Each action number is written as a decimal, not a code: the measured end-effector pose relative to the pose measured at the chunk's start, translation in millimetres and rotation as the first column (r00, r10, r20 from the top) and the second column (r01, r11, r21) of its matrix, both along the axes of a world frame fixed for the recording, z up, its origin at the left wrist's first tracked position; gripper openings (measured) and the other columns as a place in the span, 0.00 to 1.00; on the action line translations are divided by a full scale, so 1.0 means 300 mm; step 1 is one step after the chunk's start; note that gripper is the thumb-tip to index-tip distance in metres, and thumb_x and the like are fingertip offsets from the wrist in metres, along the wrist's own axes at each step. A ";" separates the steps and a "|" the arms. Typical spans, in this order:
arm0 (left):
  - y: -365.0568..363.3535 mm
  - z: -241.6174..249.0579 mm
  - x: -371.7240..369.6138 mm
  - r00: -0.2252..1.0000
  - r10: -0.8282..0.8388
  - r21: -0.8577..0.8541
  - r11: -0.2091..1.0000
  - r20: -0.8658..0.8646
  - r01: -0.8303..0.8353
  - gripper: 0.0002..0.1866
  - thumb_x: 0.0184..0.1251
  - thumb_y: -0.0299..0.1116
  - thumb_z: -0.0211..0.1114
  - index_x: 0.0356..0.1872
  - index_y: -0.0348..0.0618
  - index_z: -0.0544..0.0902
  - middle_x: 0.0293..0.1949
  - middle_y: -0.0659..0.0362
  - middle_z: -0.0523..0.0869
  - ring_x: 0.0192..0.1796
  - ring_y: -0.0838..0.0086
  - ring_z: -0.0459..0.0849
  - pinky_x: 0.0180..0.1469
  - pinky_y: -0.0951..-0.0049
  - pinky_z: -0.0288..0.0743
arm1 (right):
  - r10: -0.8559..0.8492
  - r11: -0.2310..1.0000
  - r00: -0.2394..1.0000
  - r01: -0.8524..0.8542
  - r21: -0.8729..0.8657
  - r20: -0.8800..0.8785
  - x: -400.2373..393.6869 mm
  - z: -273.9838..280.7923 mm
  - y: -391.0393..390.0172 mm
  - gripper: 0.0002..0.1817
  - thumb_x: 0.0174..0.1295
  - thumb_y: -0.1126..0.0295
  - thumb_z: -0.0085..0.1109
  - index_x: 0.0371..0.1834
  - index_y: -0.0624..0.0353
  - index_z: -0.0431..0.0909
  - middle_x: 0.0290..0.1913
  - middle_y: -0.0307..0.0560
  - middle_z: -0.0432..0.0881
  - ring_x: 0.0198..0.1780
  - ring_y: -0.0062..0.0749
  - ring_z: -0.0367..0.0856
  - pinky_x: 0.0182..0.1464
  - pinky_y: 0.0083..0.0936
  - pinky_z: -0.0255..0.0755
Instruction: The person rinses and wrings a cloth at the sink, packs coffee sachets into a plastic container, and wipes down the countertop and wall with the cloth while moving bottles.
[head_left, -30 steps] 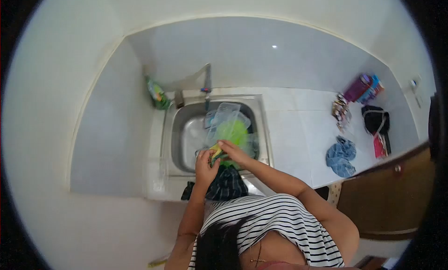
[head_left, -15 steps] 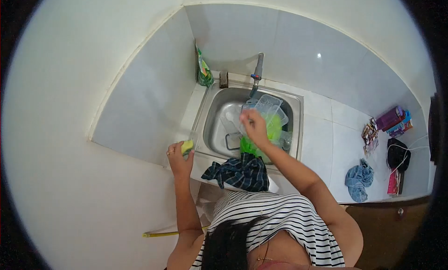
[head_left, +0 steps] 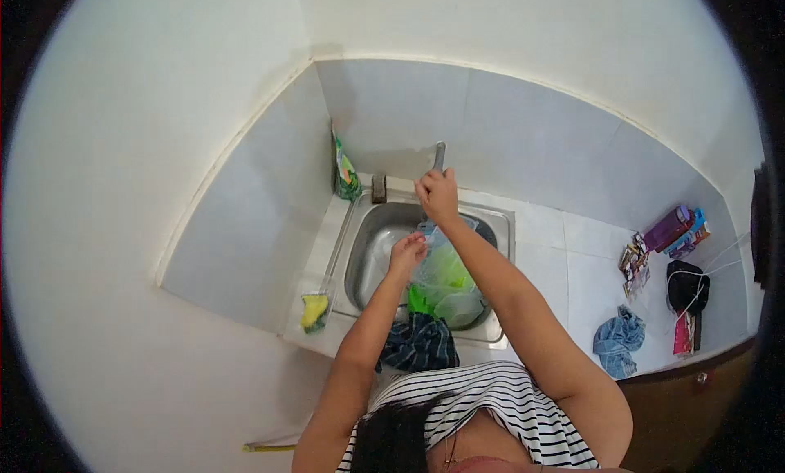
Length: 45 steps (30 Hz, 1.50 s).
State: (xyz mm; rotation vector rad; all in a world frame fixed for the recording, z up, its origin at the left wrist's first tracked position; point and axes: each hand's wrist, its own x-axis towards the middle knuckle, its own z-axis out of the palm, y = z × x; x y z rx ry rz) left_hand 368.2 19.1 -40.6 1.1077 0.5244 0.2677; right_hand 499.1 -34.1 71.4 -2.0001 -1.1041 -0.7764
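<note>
My right hand [head_left: 437, 197] is closed on the tap [head_left: 441, 156] at the wall behind the sink, hiding most of it. Below it, my left hand [head_left: 408, 254] is over the metal sink [head_left: 357, 269], its fingers bent and nothing visible in them. Clear plastic containers [head_left: 460, 308] and a bright green item [head_left: 446, 269] fill the right part of the basin. A yellow and green sponge [head_left: 314, 312] lies in a clear holder left of the sink.
A green packet [head_left: 346, 174] and a brown block [head_left: 379, 189] stand behind the sink. Dark plaid cloth [head_left: 419, 344] hangs at the front edge. On the right counter are a denim cloth [head_left: 620, 342], packets [head_left: 634, 264], a purple item [head_left: 669, 228] and a black pouch [head_left: 687, 287].
My left hand has let go of the sponge and moved right, over the basin. My right hand has gone from above the containers to the tap. The view has tilted upward.
</note>
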 end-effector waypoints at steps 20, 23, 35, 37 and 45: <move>0.128 0.224 0.079 0.962 0.066 0.844 0.467 0.265 -0.264 0.12 0.64 0.29 0.61 0.47 0.38 0.81 0.43 0.54 0.81 0.43 0.66 0.81 0.46 0.69 0.74 | 0.598 0.801 -0.219 0.152 0.578 -0.771 -0.107 -0.405 0.004 0.07 0.65 0.69 0.58 0.38 0.63 0.79 0.33 0.47 0.85 0.32 0.32 0.86 0.34 0.26 0.83; 0.093 0.343 0.132 0.918 -0.065 0.857 0.389 0.392 -0.339 0.13 0.69 0.31 0.60 0.51 0.39 0.82 0.49 0.52 0.82 0.46 0.64 0.82 0.46 0.70 0.74 | 0.436 0.888 -0.206 -0.064 0.456 -0.876 -0.113 -0.353 -0.016 0.12 0.66 0.66 0.57 0.32 0.64 0.80 0.25 0.49 0.83 0.23 0.32 0.84 0.27 0.26 0.81; 0.181 0.281 0.237 0.930 -0.099 0.729 0.652 0.354 -0.208 0.11 0.67 0.30 0.66 0.48 0.39 0.84 0.40 0.61 0.85 0.36 0.81 0.80 0.39 0.80 0.74 | 0.043 0.990 0.358 -0.142 -0.009 -0.933 -0.108 -0.259 -0.103 0.25 0.58 0.46 0.63 0.22 0.60 0.81 0.23 0.48 0.82 0.22 0.38 0.82 0.26 0.35 0.75; 0.211 0.243 0.264 0.929 -0.051 0.649 0.729 0.367 -0.217 0.13 0.66 0.31 0.67 0.49 0.36 0.82 0.39 0.60 0.85 0.37 0.80 0.81 0.41 0.79 0.75 | -0.147 0.983 0.601 0.001 -0.183 -0.785 -0.160 -0.233 -0.158 0.33 0.53 0.35 0.59 0.14 0.58 0.79 0.16 0.51 0.75 0.21 0.45 0.76 0.31 0.38 0.73; 0.270 0.245 0.293 0.967 -0.010 0.625 0.765 0.254 -0.157 0.22 0.57 0.32 0.75 0.51 0.34 0.80 0.49 0.53 0.83 0.52 0.69 0.81 0.54 0.73 0.75 | -0.224 0.875 0.383 -0.326 -0.358 -0.896 -0.114 -0.182 -0.473 0.39 0.54 0.33 0.59 0.55 0.55 0.77 0.61 0.56 0.75 0.63 0.45 0.73 0.65 0.46 0.65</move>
